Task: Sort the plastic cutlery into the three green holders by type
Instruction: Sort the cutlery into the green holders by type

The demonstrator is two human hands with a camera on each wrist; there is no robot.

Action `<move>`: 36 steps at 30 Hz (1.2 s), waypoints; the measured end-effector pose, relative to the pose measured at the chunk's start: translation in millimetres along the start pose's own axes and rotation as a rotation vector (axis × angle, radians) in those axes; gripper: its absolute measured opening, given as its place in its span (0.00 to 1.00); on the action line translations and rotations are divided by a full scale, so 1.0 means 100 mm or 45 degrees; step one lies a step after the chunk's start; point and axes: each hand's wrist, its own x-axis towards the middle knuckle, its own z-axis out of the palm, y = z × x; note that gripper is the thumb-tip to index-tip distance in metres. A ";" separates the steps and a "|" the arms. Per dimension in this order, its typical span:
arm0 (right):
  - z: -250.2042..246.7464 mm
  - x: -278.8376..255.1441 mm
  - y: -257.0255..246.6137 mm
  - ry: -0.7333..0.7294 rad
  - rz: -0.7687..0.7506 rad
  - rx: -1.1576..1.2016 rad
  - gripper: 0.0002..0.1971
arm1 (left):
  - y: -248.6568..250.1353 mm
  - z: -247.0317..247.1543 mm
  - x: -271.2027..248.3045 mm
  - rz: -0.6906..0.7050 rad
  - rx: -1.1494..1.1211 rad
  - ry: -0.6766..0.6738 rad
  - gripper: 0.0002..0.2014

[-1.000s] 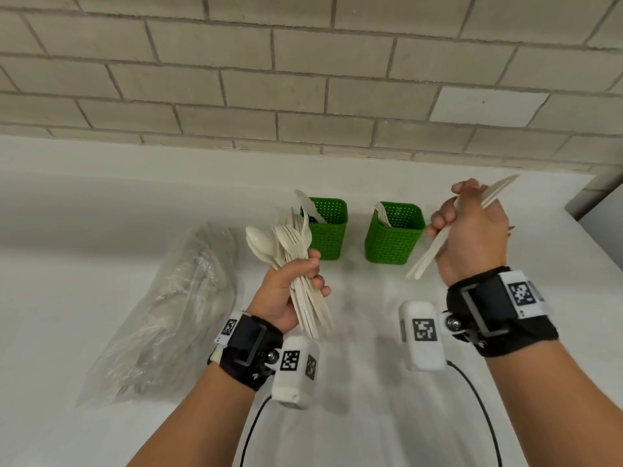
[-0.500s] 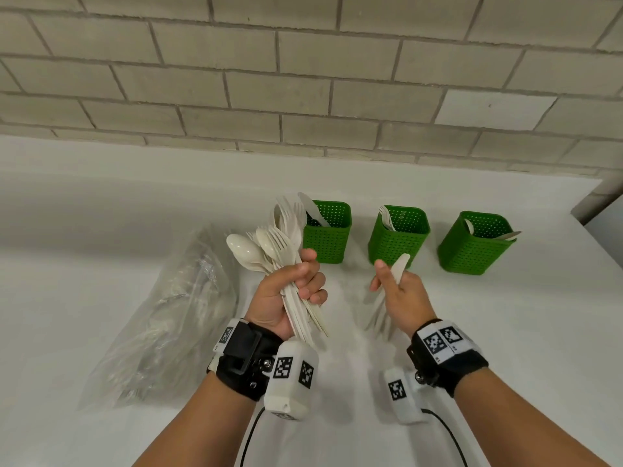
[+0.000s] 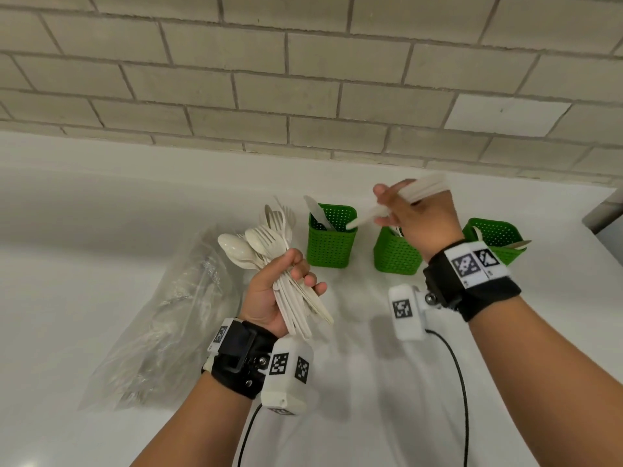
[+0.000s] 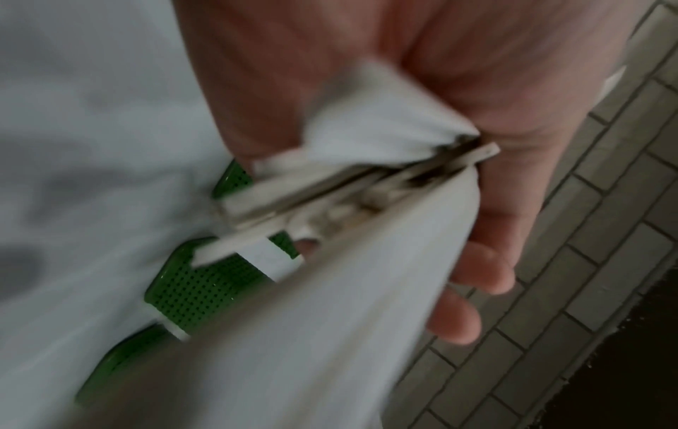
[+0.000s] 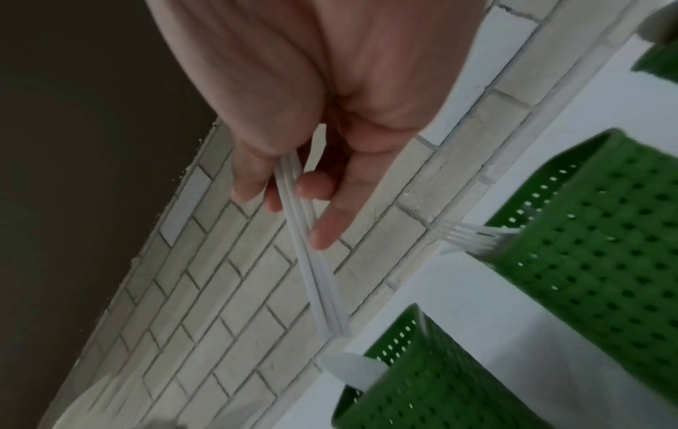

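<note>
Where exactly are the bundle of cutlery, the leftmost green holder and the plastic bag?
bundle of cutlery (image 3: 269,254): head view, on the fork heads.
leftmost green holder (image 3: 332,247): head view, on its front wall.
plastic bag (image 3: 168,318): head view, on its crumpled middle.

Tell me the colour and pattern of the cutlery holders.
The holders are green with small perforations; clearest in the right wrist view.
</note>
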 end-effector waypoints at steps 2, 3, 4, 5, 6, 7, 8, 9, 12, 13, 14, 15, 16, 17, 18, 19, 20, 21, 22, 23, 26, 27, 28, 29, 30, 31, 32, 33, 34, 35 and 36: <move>0.03 0.14 0.02 0.034 0.010 0.058 0.07 | 0.00 0.00 0.02 -0.011 -0.001 -0.002 0.17; 0.05 0.20 0.06 0.039 0.022 0.054 0.06 | 0.00 0.01 0.02 -0.014 -0.006 0.001 0.18; 0.07 0.25 0.11 0.024 0.031 0.008 0.04 | 0.00 0.01 0.03 -0.015 -0.010 0.007 0.18; 0.10 0.28 0.17 -0.008 0.037 -0.074 0.03 | 0.00 0.02 0.04 -0.014 -0.010 0.014 0.18; 0.12 0.30 0.22 -0.045 0.045 -0.171 0.04 | 0.00 0.02 0.05 -0.011 -0.008 0.020 0.18; 0.14 0.32 0.28 -0.077 0.061 -0.250 0.05 | 0.00 0.02 0.05 -0.009 -0.006 0.023 0.18; 0.16 0.33 0.33 -0.104 0.081 -0.298 0.06 | 0.00 0.01 0.05 -0.007 -0.006 0.024 0.17; 0.17 0.34 0.36 -0.128 0.103 -0.327 0.06 | 0.01 0.01 0.05 -0.005 -0.006 0.026 0.17; 0.18 0.37 0.43 -0.164 0.174 -0.348 0.08 | 0.02 -0.01 0.05 -0.002 -0.012 0.045 0.18; 0.19 0.38 0.44 -0.156 0.187 -0.345 0.07 | 0.02 -0.01 0.06 -0.001 -0.013 0.045 0.18; 0.19 0.38 0.44 -0.137 0.192 -0.338 0.06 | 0.02 -0.01 0.06 -0.003 -0.012 0.045 0.17; 0.20 0.38 0.44 -0.116 0.194 -0.330 0.04 | 0.01 -0.01 0.06 -0.006 -0.011 0.045 0.17; 0.21 0.37 0.43 -0.099 0.191 -0.319 0.04 | 0.01 -0.01 0.06 -0.010 -0.011 0.045 0.17; 0.21 0.37 0.42 -0.089 0.195 -0.297 0.06 | 0.00 -0.01 0.07 -0.016 -0.012 0.045 0.17; 0.21 0.36 0.41 -0.085 0.208 -0.256 0.10 | 0.00 0.00 0.07 -0.022 -0.015 0.044 0.17; 0.21 0.35 0.39 -0.089 0.226 -0.220 0.15 | -0.01 0.01 0.06 -0.030 -0.018 0.046 0.17; 0.21 0.35 0.39 -0.100 0.247 -0.209 0.20 | -0.02 0.01 0.06 -0.035 -0.015 0.054 0.17; 0.20 0.34 0.39 -0.117 0.264 -0.218 0.24 | -0.02 0.02 0.06 -0.035 -0.005 0.067 0.19; 0.18 0.33 0.38 -0.126 0.270 -0.245 0.28 | -0.02 0.04 0.05 -0.031 0.009 0.079 0.20; 0.16 0.31 0.37 -0.106 0.260 -0.312 0.30 | -0.03 0.05 0.05 -0.027 0.025 0.086 0.20; 0.11 0.17 0.22 0.055 0.135 -0.537 0.27 | -0.02 0.08 0.04 -0.017 0.090 0.092 0.22; 0.12 0.08 0.15 0.067 0.085 -0.519 0.21 | -0.03 0.09 0.04 -0.016 0.116 0.080 0.22; 0.13 -0.01 0.07 0.025 0.048 -0.466 0.13 | -0.03 0.10 0.03 -0.017 0.141 0.062 0.22; 0.15 -0.13 -0.01 -0.067 0.032 -0.408 0.06 | -0.05 0.12 0.03 -0.024 0.164 0.042 0.22; 0.18 -0.24 -0.06 -0.173 0.031 -0.364 0.03 | -0.06 0.13 0.03 -0.035 0.186 0.023 0.21; 0.19 -0.34 -0.10 -0.263 0.036 -0.323 0.03 | -0.09 0.15 0.03 -0.049 0.212 0.003 0.21; 0.21 -0.41 -0.12 -0.315 0.043 -0.287 0.04 | -0.11 0.17 0.02 -0.065 0.245 -0.015 0.21; 0.21 -0.46 -0.12 -0.330 0.039 -0.262 0.05 | -0.14 0.19 0.02 -0.081 0.284 -0.034 0.20; 0.21 -0.50 -0.11 -0.331 0.024 -0.246 0.07 | -0.17 0.20 0.02 -0.099 0.321 -0.054 0.20; 0.21 -0.53 -0.11 -0.326 0.012 -0.236 0.08 | -0.19 0.22 0.01 -0.118 0.355 -0.071 0.20; 0.20 -0.56 -0.11 -0.314 0.003 -0.230 0.08 | -0.22 0.23 0.01 -0.135 0.382 -0.083 0.20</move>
